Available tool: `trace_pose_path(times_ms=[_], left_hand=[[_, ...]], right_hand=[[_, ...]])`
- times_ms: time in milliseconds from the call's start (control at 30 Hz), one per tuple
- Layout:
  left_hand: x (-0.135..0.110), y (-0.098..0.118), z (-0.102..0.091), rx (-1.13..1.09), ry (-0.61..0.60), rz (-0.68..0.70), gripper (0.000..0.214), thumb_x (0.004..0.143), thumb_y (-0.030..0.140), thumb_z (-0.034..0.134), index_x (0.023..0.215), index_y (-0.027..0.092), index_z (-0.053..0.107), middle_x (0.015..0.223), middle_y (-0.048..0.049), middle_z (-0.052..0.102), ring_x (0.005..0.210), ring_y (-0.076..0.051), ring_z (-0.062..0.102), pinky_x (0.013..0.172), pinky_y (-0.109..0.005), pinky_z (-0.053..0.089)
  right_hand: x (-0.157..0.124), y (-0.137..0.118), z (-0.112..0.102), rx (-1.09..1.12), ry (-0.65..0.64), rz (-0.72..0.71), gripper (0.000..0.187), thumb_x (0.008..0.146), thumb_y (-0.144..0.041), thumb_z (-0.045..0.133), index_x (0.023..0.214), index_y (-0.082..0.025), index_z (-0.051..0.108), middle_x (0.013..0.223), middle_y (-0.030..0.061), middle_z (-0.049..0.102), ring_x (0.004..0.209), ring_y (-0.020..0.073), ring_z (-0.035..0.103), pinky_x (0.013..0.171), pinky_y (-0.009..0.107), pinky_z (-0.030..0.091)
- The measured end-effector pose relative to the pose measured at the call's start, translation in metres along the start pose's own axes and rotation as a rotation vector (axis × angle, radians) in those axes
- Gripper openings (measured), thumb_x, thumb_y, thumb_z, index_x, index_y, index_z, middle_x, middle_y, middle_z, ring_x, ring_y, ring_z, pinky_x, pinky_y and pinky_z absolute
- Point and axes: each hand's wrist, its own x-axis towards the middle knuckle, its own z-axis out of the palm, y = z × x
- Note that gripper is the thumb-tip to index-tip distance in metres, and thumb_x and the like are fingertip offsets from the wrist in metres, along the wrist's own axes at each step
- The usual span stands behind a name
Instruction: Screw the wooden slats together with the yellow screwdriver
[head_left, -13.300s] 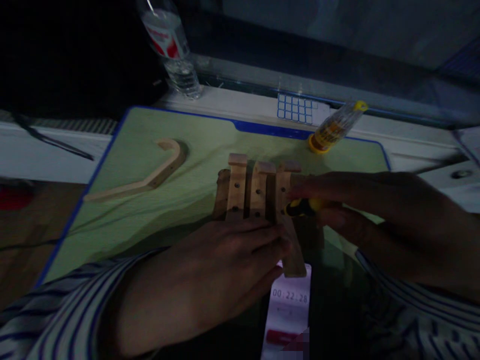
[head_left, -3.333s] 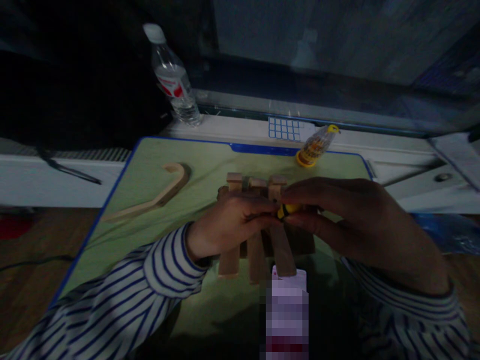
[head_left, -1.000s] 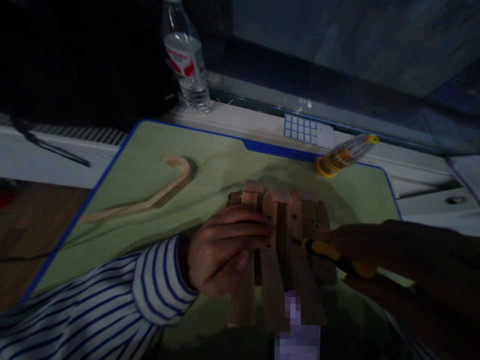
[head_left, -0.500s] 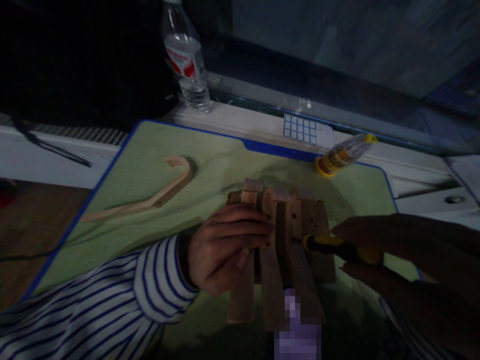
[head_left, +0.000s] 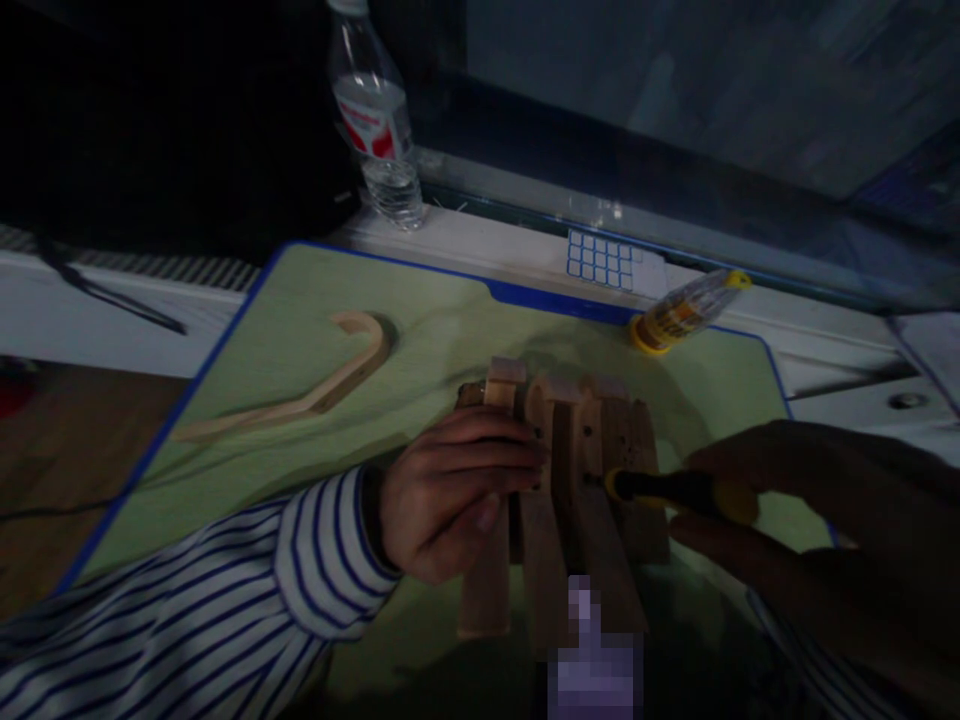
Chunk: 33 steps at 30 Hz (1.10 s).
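Note:
Several curved wooden hooks, among them the right-hand hook (head_left: 611, 570), are set side by side on a dark wooden board (head_left: 649, 535). My left hand (head_left: 442, 500) lies closed over the leftmost hook, its fingertips reaching to the middle one. A small screwdriver (head_left: 671, 490) with a yellow and black handle is held in the fingers of my right hand (head_left: 810, 520). Its tip meets the right-hand hook at a dark spot below a screw hole. My palm and the dim light partly hide the handle's end.
One loose wooden hook (head_left: 352, 375) rests at the left of the green table (head_left: 435, 300). A yellow-capped clear container (head_left: 682, 315) leans at the back right. On the sill stand a water bottle (head_left: 379, 140) and a blue-white grid sheet (head_left: 600, 260).
The fingers of my right hand have shifted around the screwdriver handle, and the handle looks rotated. Its tip stays at the same spot. My left hand and the hooks hold nearly still.

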Motion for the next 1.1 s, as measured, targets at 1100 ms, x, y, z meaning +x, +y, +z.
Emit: trace_pose_path(times_ms=[1100], left_hand=[[0.067,0.024,0.013,-0.106,-0.198,-0.438,0.019,0.083,0.024,0.069,0.100,0.015,0.071,0.093,-0.0041,0.074,0.086,-0.016,0.068,0.079,-0.028,0.053]], right_hand=[[0.004,0.008,0.003,0.238,0.062,-0.237,0.036,0.091,-0.016,0.052,0.126,-0.023,0.056,0.126,0.0022,0.065,0.113,0.0146,0.062,0.097,0.031,0.051]])
